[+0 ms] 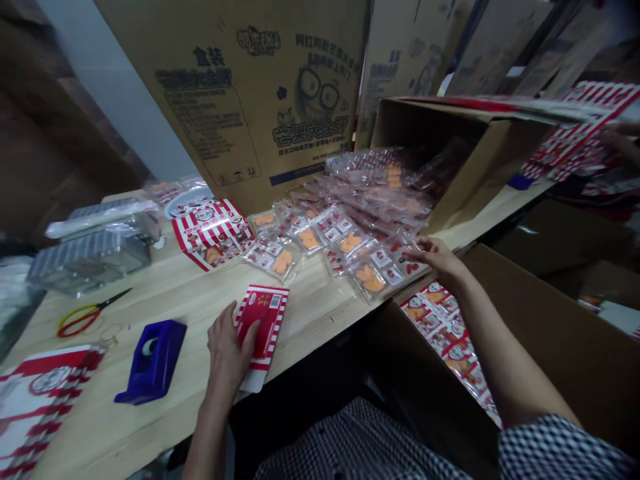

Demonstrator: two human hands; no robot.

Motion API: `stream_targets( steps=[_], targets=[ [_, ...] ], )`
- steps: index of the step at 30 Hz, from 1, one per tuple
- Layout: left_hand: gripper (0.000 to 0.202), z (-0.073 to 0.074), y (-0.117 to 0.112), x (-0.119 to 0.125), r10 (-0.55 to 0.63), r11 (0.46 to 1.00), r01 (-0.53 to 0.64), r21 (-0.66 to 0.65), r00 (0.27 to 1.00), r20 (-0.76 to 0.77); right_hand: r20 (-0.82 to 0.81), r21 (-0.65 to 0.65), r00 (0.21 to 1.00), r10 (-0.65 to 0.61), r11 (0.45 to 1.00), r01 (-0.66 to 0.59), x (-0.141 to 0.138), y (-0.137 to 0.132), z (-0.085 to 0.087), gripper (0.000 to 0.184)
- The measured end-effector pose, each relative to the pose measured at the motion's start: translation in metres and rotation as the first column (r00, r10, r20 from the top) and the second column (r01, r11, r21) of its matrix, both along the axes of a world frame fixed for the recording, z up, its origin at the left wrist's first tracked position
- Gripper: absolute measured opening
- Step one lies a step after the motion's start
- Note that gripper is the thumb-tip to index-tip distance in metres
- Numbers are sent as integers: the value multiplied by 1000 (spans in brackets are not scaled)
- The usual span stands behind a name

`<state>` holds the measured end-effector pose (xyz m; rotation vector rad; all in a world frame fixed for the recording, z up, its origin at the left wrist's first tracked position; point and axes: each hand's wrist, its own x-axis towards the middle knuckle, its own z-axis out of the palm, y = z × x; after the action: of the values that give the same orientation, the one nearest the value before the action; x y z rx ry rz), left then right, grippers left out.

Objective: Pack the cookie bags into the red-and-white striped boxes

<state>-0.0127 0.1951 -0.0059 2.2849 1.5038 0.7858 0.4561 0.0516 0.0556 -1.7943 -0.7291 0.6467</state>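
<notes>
My left hand (227, 350) lies flat with fingers spread on a red-and-white striped paper bag (264, 319) near the front edge of the wooden table (200, 293). My right hand (436, 257) reaches to the right end of a heap of clear snack packets (350, 227) with orange pieces inside, its fingertips touching one packet at the table edge; its fingers are curled, and whether they grip the packet is unclear. A second striped bag (213, 232) lies flat further back.
A blue tape dispenser (153, 360) and red-handled scissors (87, 315) sit at the left. Clear plastic trays (90, 253) are stacked far left. Printed cardboard cartons (250, 87) stand behind; an open carton (550, 347) of filled bags is below right.
</notes>
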Motion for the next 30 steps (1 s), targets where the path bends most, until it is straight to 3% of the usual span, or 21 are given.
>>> stream_targets(
  steps=[2, 5, 7, 9, 10, 12, 14, 16, 17, 18, 19, 20, 22, 23, 25, 28, 30],
  targets=[
    [75, 29, -21, 8, -31, 998, 27, 59, 998, 62, 21, 19, 983, 182, 983, -183, -16, -8, 28, 46],
    [98, 79, -64, 25, -160, 977, 133, 168, 975, 156, 185, -27, 849, 494, 866, -498, -70, -3, 63, 30],
    [111, 102, -89, 33, -264, 961, 241, 133, 946, 188, 313, -91, 659, 684, 712, -696, -125, 5, 72, 15],
    [105, 110, -103, 33, -347, 927, 370, -67, 910, 225, 388, -157, 424, 819, 512, -845, -185, 12, 71, 5],
    [95, 109, -105, 28, -367, 891, 417, -181, 895, 253, 406, -160, 330, 852, 423, -892, -213, 13, 67, 10],
    [67, 100, -104, 5, -364, 812, 462, -357, 879, 309, 449, -147, 215, 868, 309, -940, -256, 19, 57, 28],
    [36, 87, -102, -30, -299, 763, 448, -466, 884, 360, 449, -128, 108, 887, 183, -975, -279, 35, 47, 39],
    [20, 75, -104, -74, -129, 729, 371, -575, 900, 418, 445, -141, 1, 895, 71, -987, -284, 65, 36, 62],
    [19, 70, -108, -96, 14, 714, 302, -631, 895, 445, 453, -188, -52, 890, 38, -981, -284, 85, 29, 80],
    [22, 65, -113, -117, 189, 701, 215, -680, 864, 467, 477, -263, -111, 872, 21, -965, -284, 105, 20, 97],
    [26, 61, -120, -137, 373, 687, 115, -718, 792, 484, 498, -360, -158, 852, 37, -932, -286, 125, 10, 109],
    [32, 57, -126, -155, 534, 664, 27, -747, 683, 499, 512, -452, -185, 839, 80, -888, -289, 143, -2, 118],
    [46, 49, -138, -181, 726, 611, -72, -789, 450, 521, 493, -601, -319, 810, 51, -798, -302, 170, -28, 127],
    [52, 44, -142, -189, 771, 587, -84, -805, 364, 523, 469, -648, -384, 795, 14, -761, -310, 178, -40, 128],
    [59, 36, -146, -197, 815, 548, -84, -832, 276, 509, 412, -697, -470, 780, -63, -715, -325, 187, -60, 126],
    [66, 23, -142, -198, 846, 510, -98, -855, 238, 477, 348, -694, -477, 807, -120, -710, -334, 187, -77, 123],
    [69, 14, -136, -198, 840, 520, -90, -849, 238, 488, 344, -663, -453, 822, -129, -737, -329, 181, -83, 123]
  ],
)
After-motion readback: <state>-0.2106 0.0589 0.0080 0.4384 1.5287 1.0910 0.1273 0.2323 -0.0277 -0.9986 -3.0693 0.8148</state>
